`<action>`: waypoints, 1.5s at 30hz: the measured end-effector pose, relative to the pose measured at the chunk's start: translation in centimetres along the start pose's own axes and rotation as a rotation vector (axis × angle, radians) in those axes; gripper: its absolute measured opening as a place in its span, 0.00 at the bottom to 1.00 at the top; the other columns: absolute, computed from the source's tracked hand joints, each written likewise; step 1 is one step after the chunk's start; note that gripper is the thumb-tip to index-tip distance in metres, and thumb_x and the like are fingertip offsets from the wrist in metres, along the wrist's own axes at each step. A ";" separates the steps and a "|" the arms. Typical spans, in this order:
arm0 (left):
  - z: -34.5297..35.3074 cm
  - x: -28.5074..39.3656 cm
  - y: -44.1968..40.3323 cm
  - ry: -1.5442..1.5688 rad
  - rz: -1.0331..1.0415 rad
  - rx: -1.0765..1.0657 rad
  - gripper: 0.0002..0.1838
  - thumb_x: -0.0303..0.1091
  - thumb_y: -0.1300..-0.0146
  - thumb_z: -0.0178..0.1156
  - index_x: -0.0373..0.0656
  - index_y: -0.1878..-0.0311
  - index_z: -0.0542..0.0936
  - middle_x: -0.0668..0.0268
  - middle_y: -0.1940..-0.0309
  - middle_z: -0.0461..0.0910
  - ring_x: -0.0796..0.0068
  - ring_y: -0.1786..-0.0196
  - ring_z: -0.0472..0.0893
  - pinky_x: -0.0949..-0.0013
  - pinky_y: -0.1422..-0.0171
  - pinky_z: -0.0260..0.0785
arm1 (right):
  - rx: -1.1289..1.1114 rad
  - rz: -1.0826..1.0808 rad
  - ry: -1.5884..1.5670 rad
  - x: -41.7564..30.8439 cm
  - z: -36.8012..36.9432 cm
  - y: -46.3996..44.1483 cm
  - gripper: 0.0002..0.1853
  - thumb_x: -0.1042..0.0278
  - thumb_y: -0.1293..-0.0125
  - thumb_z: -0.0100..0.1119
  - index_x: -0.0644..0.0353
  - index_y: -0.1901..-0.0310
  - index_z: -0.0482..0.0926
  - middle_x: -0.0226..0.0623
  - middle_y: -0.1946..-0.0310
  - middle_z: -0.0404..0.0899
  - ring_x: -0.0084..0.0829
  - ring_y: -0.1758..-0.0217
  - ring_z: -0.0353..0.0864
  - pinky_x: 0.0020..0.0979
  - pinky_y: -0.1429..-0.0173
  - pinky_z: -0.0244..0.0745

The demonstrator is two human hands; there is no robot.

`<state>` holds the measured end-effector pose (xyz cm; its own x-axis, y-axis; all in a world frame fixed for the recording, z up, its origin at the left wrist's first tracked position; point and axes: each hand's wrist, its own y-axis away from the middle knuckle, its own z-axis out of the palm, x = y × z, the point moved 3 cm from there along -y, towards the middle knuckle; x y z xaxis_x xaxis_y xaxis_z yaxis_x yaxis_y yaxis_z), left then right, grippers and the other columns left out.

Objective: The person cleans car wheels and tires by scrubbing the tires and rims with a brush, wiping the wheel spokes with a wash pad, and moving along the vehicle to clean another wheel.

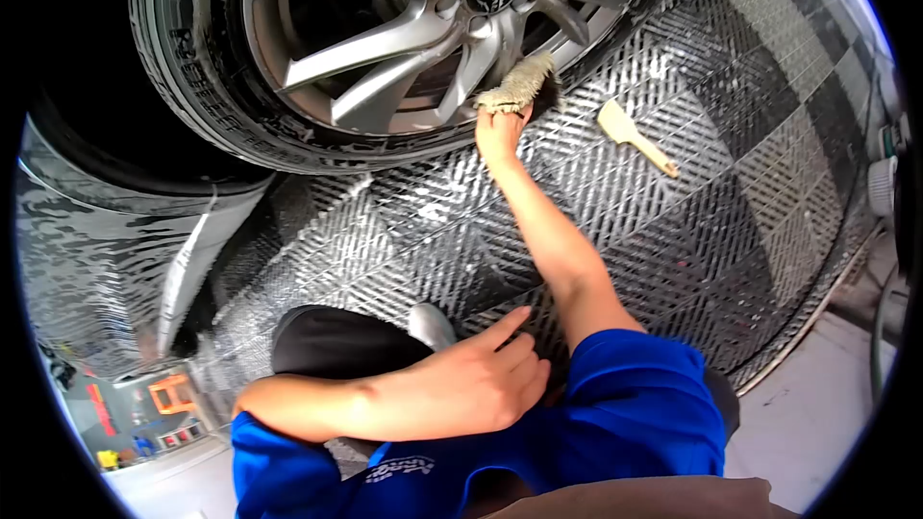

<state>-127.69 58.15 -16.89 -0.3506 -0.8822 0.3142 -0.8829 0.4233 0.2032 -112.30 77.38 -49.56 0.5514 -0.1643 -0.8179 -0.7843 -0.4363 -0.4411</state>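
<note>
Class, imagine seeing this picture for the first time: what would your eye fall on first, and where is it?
The big silver wheel comes first, filling the top of the picture. At its lower edge, the right hand holds a shaggy cream scrubber. Next, a pale paddle-shaped tool lies on the patterned floor to the right, and bright blue sleeves stand out below.
</note>
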 end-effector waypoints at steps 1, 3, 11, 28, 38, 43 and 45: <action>-0.2 0.0 0.1 -0.008 -0.004 -0.025 0.20 0.30 0.50 0.58 0.31 0.53 0.81 0.62 0.68 0.79 0.64 0.55 0.80 0.49 0.29 0.63 | 0.039 -0.042 -0.023 -2.3 -2.4 -1.8 0.19 0.64 0.39 0.57 0.63 0.47 0.79 0.54 0.39 0.72 0.57 0.31 0.62 0.57 0.25 0.45; -0.6 0.2 0.4 -0.016 0.001 0.002 0.20 0.31 0.50 0.58 0.32 0.53 0.81 0.63 0.69 0.79 0.66 0.56 0.79 0.50 0.29 0.64 | 0.082 -0.237 -0.141 -5.7 -4.9 -5.8 0.24 0.64 0.42 0.57 0.62 0.43 0.76 0.55 0.34 0.67 0.61 0.29 0.58 0.60 0.25 0.43; -0.1 0.2 0.5 -0.043 0.023 0.047 0.18 0.33 0.46 0.58 0.32 0.54 0.81 0.64 0.69 0.80 0.66 0.58 0.80 0.49 0.30 0.64 | -0.050 0.010 -0.193 -4.7 1.8 0.3 0.18 0.62 0.33 0.49 0.62 0.49 0.80 0.56 0.40 0.73 0.58 0.36 0.67 0.54 0.30 0.56; 0.5 1.4 1.4 -0.070 0.034 0.037 0.17 0.35 0.45 0.56 0.33 0.57 0.81 0.62 0.68 0.79 0.62 0.57 0.78 0.47 0.30 0.63 | -0.056 0.781 -1.220 -4.4 3.7 -0.4 0.28 0.48 0.25 0.34 0.63 0.39 0.70 0.33 0.42 0.72 0.30 0.40 0.68 0.32 0.33 0.60; 0.6 0.4 -0.2 -0.082 0.068 -0.024 0.16 0.35 0.44 0.57 0.34 0.57 0.81 0.63 0.67 0.80 0.64 0.57 0.79 0.48 0.30 0.64 | -0.469 0.026 0.185 -3.6 0.9 2.8 0.26 0.51 0.28 0.49 0.67 0.72 0.83 0.56 0.69 0.82 0.53 0.56 0.78 0.46 0.40 0.65; 0.1 1.0 0.2 -0.080 0.029 -0.011 0.16 0.35 0.45 0.57 0.33 0.58 0.81 0.63 0.67 0.80 0.63 0.56 0.79 0.47 0.30 0.64 | -0.290 0.114 0.077 -3.3 1.9 3.5 0.18 0.61 0.33 0.52 0.67 0.72 0.83 0.55 0.68 0.81 0.54 0.59 0.78 0.52 0.45 0.67; 0.2 1.2 0.2 -0.088 0.028 -0.018 0.16 0.34 0.46 0.57 0.32 0.58 0.81 0.62 0.67 0.80 0.63 0.55 0.79 0.47 0.30 0.63 | -0.178 0.263 -0.027 -4.6 4.1 6.5 0.16 0.67 0.35 0.51 0.73 0.72 0.80 0.62 0.66 0.79 0.60 0.60 0.76 0.54 0.48 0.68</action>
<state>-128.39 57.14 -16.68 -0.4014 -0.8846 0.2374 -0.8670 0.4506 0.2128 -121.06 78.90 -50.18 0.3262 -0.2693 -0.9061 -0.8358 -0.5299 -0.1434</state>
